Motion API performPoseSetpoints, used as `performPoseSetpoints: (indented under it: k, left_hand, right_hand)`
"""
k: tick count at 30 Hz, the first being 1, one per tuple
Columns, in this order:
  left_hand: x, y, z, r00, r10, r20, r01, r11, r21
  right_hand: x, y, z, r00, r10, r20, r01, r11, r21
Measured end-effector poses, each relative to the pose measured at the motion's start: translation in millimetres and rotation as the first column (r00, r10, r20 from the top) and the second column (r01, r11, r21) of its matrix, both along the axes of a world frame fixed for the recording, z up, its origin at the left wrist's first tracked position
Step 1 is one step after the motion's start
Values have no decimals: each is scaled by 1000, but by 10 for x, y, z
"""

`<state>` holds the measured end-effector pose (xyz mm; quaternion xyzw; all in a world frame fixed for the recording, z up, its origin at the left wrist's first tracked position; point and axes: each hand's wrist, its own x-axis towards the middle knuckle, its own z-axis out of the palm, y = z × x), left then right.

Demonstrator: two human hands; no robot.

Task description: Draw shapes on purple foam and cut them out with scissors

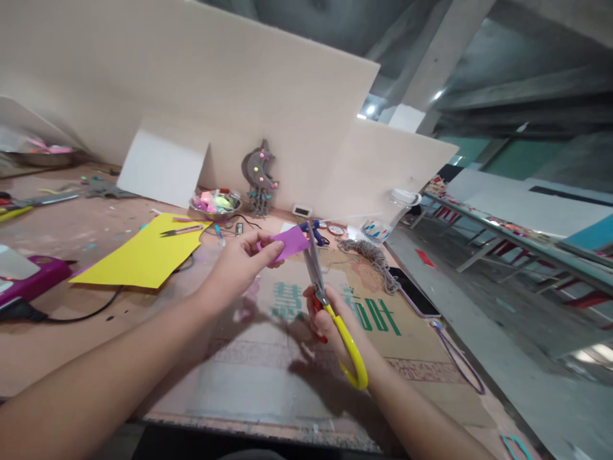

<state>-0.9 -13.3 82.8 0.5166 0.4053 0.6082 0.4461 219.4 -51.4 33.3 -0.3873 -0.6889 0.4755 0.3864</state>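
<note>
Between thumb and fingers, my left hand pinches a small piece of purple paper above the table. My right hand grips scissors with yellow and red handles, their blades pointing up and away from me. The blades stand at the right edge of the purple paper; whether they touch it I cannot tell. Beneath both hands lies a flat cardboard sheet with green printed characters. Some fingers of my right hand are hidden behind the handles.
Left of my hands is a yellow sheet with tweezers on it. Behind stand a metal bowl of colourful bits and a grey moon ornament. Grey cord, a phone and a lidded jar are at the right edge.
</note>
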Motion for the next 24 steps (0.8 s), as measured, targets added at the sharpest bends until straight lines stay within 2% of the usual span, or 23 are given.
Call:
performPoseSetpoints:
  k: [4,10,16,19,24]
  left_hand:
    - [21,-13,-24,998,-43,53,42,999,12]
    - [41,-47,18,994,10,112,-12,1000,16]
    - [56,-41,-76,992,-116,-57,119,992,47]
    - [50,-43,-113,982,-134,-136,144,988,64]
    - [54,-57,-103,989,-113,-93,117,992,42]
  right_hand:
    - [-21,-32,29,1000,17,2,-17,1000,7]
    - [-44,-48,51,1000,28,0,-28,1000,1]
    - [-65,-64,81,999,32,18,-32,999,14]
    - [-69,-68,73,1000,24,3,-24,1000,-18]
    - [-61,-76,93,999,13,31,-13,1000,19]
